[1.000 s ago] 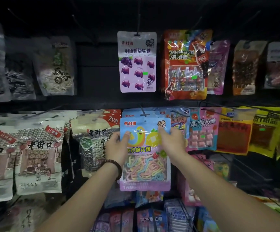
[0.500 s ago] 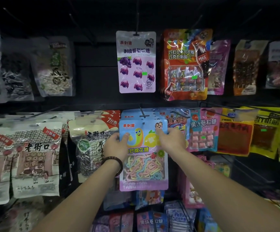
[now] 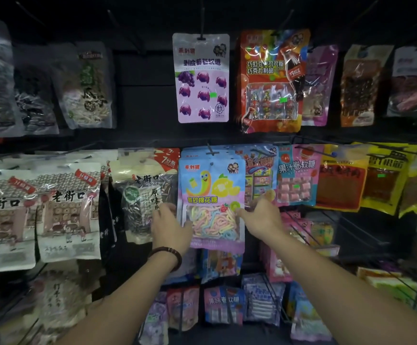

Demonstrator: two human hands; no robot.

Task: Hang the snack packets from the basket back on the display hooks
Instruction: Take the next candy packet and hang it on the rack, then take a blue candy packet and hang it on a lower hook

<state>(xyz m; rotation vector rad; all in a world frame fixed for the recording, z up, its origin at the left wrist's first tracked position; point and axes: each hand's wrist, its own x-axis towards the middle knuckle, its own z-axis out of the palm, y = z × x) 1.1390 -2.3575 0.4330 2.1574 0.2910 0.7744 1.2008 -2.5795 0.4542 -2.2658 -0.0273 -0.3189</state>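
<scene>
While the candy packet [image 3: 211,195] hangs on its hook [image 3: 211,151], your left hand [image 3: 170,226] and right hand [image 3: 259,215] flank its lower half, loosely spread fingers touching its side edges, not gripping.

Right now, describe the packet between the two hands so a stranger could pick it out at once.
Start at the lone purple grape gummy packet hanging in the top row, then drop to the row below. Directly beneath hangs a light blue packet at the front of its hook, flanked by the left hand and right hand. Unlike its neighbours, it shows a yellow-green cartoon worm above a window of pastel candy strings.
</scene>
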